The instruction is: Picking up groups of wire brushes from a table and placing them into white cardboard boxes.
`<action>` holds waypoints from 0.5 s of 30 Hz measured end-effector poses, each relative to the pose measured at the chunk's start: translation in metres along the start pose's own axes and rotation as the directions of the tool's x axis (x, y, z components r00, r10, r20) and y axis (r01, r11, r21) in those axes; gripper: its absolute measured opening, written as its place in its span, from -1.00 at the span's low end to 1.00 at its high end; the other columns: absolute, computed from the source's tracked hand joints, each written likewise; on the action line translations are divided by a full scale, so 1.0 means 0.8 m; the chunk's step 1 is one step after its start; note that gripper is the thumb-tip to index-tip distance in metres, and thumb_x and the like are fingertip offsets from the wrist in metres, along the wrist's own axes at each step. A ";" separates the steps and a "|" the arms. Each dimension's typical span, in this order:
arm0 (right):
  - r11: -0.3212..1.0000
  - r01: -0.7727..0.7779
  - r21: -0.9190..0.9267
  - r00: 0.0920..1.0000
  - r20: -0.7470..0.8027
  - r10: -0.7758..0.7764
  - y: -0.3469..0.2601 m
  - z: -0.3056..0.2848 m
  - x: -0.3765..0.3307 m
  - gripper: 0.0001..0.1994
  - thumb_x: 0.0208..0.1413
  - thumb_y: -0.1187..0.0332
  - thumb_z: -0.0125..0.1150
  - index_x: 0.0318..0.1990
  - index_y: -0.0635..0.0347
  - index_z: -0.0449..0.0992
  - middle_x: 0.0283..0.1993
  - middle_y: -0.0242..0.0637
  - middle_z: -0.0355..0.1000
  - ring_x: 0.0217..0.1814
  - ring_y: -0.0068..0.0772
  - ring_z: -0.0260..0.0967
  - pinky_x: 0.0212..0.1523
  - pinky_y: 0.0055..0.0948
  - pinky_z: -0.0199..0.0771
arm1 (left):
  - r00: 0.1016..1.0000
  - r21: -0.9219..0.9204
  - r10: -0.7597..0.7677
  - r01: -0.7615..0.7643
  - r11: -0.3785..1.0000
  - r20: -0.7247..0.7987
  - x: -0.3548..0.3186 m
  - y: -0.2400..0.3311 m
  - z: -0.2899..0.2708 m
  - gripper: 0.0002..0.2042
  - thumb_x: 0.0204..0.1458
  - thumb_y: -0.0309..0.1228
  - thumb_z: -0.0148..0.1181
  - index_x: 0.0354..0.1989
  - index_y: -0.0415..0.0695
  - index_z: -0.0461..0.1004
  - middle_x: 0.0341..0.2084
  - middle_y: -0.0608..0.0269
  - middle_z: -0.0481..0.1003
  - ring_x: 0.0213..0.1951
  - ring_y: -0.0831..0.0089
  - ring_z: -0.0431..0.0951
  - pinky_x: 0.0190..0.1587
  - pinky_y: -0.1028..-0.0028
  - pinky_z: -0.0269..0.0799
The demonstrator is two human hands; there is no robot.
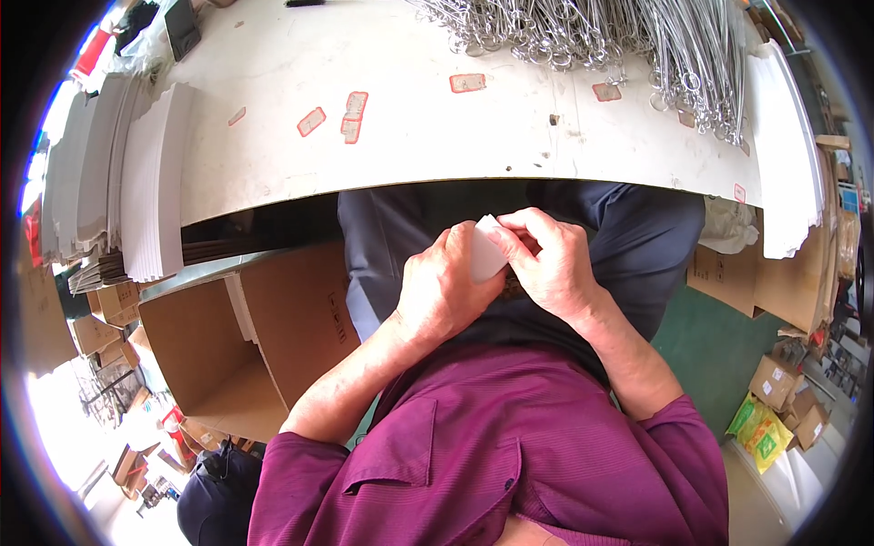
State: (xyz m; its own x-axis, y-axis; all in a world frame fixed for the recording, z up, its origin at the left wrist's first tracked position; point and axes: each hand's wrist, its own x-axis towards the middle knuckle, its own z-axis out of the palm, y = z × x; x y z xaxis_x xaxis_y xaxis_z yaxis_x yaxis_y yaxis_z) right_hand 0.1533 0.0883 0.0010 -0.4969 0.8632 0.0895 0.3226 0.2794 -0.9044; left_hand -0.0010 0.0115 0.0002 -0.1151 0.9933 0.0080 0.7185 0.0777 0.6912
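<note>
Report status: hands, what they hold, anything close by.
Left hand and right hand both grip small white card over lap. Open cardboard box at left. Table edge just ahead.

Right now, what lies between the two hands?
Head view: a small white card, pinched between left hand and right hand, over the lap.

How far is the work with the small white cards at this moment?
Done: cannot tell; the cardboard box at the left looks empty. In hand: both the left hand and the right hand hold one small white card over the lap. Left: white card stacks and metal wire pieces lie on the table.
</note>
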 end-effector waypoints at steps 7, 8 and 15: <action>0.979 0.125 -0.160 0.991 -0.017 -0.129 0.004 0.002 0.001 -0.88 0.17 0.45 0.37 -0.22 0.25 0.55 -0.41 -0.09 0.60 -0.42 -0.08 0.61 -0.42 -0.27 0.59 | 1.000 0.000 0.019 -0.019 1.000 0.010 0.002 -0.001 -0.001 -0.57 -0.11 -0.33 0.47 -0.16 -0.25 0.40 -0.40 -0.04 0.58 -0.41 0.01 0.66 -0.39 0.16 0.63; 0.987 0.105 -0.121 0.992 -0.049 -0.112 0.006 0.004 0.000 -0.88 0.18 0.46 0.37 -0.22 0.27 0.55 -0.40 -0.08 0.60 -0.41 -0.09 0.62 -0.42 -0.29 0.59 | 1.000 0.000 0.018 -0.018 1.000 0.011 0.003 -0.002 0.000 -0.57 -0.11 -0.33 0.47 -0.16 -0.25 0.40 -0.40 -0.04 0.58 -0.41 0.01 0.66 -0.39 0.16 0.63; 0.933 -0.281 0.226 0.959 0.027 0.283 0.001 -0.006 0.004 -0.85 0.24 0.41 0.37 -0.24 0.35 0.61 -0.42 -0.18 0.63 -0.41 -0.60 0.56 -0.41 -0.53 0.52 | 0.999 0.014 0.046 -0.046 0.999 -0.023 0.003 -0.002 -0.001 -0.56 -0.10 -0.30 0.48 -0.14 -0.27 0.41 -0.39 -0.04 0.58 -0.38 0.01 0.67 -0.36 0.16 0.64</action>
State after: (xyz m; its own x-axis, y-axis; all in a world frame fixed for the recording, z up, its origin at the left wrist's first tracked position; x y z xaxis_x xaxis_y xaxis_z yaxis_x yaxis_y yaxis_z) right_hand 0.1558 0.0934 0.0024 -0.4068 0.8954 -0.1809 0.2582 -0.0772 -0.9630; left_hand -0.0030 0.0133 0.0000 -0.0974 0.9936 0.0567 0.7327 0.0331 0.6797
